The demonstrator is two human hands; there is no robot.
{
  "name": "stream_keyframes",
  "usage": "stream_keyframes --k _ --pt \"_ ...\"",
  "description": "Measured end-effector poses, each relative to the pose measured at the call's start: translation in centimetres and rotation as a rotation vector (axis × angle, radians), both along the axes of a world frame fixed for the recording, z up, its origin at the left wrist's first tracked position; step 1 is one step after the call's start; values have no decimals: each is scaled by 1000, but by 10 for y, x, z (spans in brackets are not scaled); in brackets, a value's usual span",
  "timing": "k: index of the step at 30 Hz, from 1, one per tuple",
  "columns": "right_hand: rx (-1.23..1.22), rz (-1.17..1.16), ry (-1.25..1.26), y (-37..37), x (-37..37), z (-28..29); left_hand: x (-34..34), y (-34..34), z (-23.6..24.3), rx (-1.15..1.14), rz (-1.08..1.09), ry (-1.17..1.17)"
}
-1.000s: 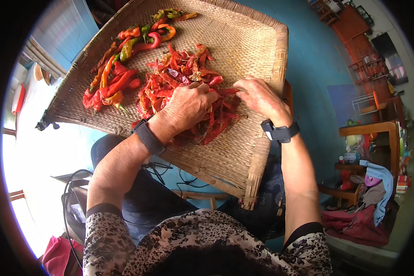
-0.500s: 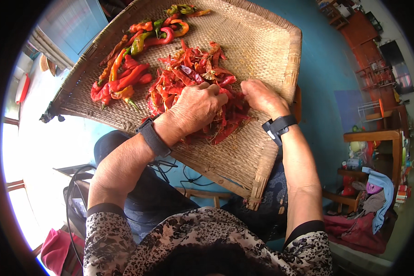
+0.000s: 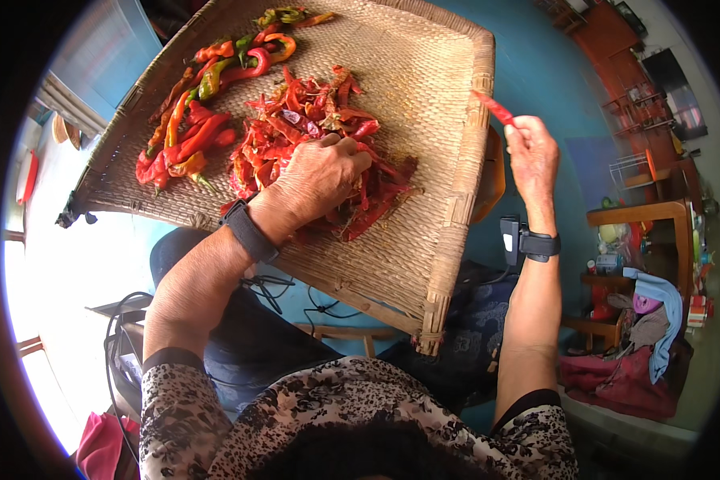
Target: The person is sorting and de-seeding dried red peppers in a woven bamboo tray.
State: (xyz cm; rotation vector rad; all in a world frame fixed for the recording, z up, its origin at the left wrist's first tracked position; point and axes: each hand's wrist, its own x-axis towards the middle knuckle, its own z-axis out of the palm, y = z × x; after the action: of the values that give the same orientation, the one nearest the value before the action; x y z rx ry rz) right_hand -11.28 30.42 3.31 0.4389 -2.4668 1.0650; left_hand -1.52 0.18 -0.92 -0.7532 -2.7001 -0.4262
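Observation:
A large woven bamboo tray rests tilted above my lap. Near its middle lies a heap of dry, split red chilies. My left hand is on this heap, its fingers curled in and closed; what they grip is hidden beneath them. Out past the tray's right rim, my right hand pinches a red chili pepper between thumb and fingers, its tip pointing up and left. Along the tray's left side are whole, wrinkled peppers in red, orange and green.
Part of an orange container shows below the tray's right edge, next to my right hand. Black cables hang under the tray by my knees. Farther right stands a wooden chair with cloths and other household items.
My right hand has moved right, off the heap and beyond the tray's rim, with a red chili pepper now showing in it. My left hand stays on the heap; the whole view has shifted slightly.

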Motion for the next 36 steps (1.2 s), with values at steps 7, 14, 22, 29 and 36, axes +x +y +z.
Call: stream_keyframes --k 7,14,22,29,36 --pt "564 -282 -34 29 3 -5 -2 3 -6 -13 -17 8" --pt "489 469 -303 -61 18 -3 -3 4 -5 -2 -24 16" --pt "1106 512 -333 -98 18 -33 4 -3 -1 73 -33 -14" --pt "907 535 -217 -77 18 -27 7 -8 6 -28 -1 -74" --pt "706 588 -169 -52 32 -14 2 4 -7 31 -30 -13"
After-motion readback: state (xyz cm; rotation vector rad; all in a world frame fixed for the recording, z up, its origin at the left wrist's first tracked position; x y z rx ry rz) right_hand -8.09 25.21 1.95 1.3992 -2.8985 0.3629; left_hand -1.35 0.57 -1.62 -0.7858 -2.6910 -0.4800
